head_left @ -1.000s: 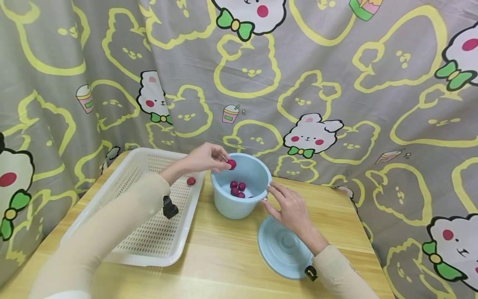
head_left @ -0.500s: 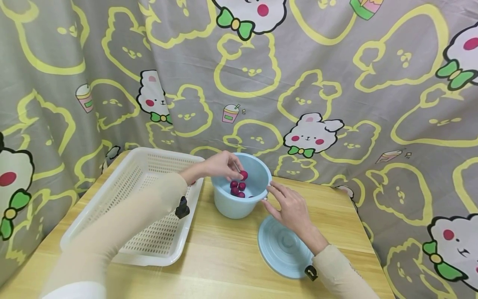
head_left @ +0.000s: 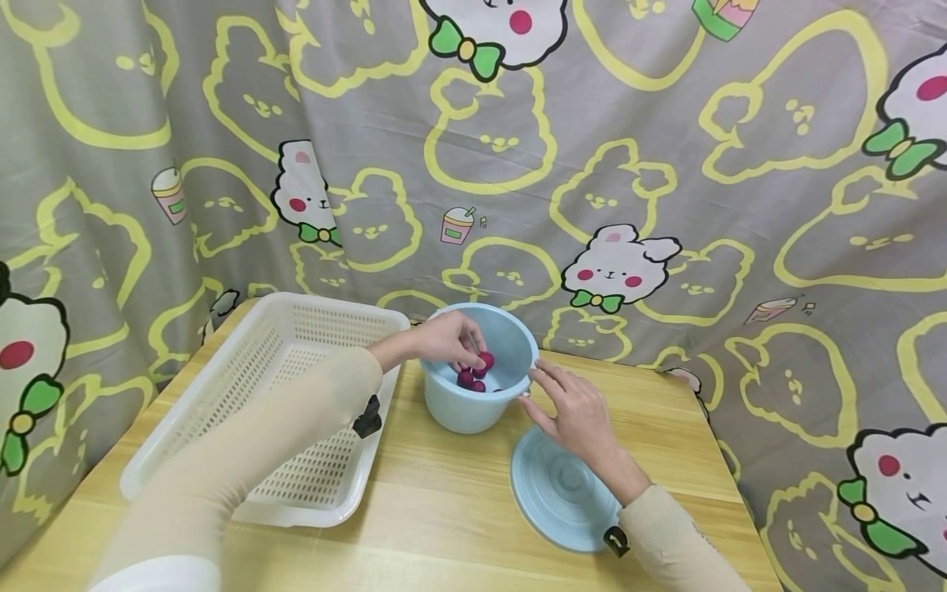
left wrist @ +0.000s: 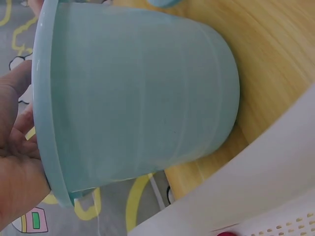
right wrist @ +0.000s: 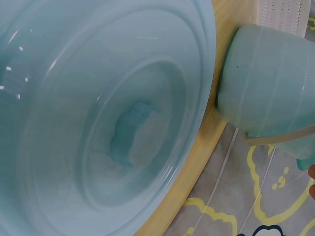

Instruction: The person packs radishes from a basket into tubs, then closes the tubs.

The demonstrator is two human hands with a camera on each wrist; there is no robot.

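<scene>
In the head view my left hand (head_left: pixel 446 339) reaches over the rim into a light blue bucket (head_left: pixel 466 411). Its thumb and fingertips pinch a small dark red round fruit (head_left: pixel 486 360), low inside. Several like fruits (head_left: pixel 466 379) lie on the bucket's bottom, partly covered by the hand. My right hand (head_left: pixel 580 415) holds the bucket's right rim with fingertips and thumb. In the left wrist view the bucket wall (left wrist: pixel 142 93) hides the left fingertips' grip. The right wrist view catches only some fingertips (right wrist: pixel 312 179) beside the bucket (right wrist: pixel 270 83).
A white perforated basket (head_left: pixel 355 493) stands on the left of the wooden table (head_left: pixel 436 510). One red fruit (left wrist: pixel 227 234) shows in it in the left wrist view. A round blue lid (head_left: pixel 555 493) lies under the right forearm. A patterned curtain (head_left: pixel 503 214) hangs behind.
My left hand has moved right and down into the bucket, carrying the fruit from above the rim to just over the others. My right hand has stayed at the rim.
</scene>
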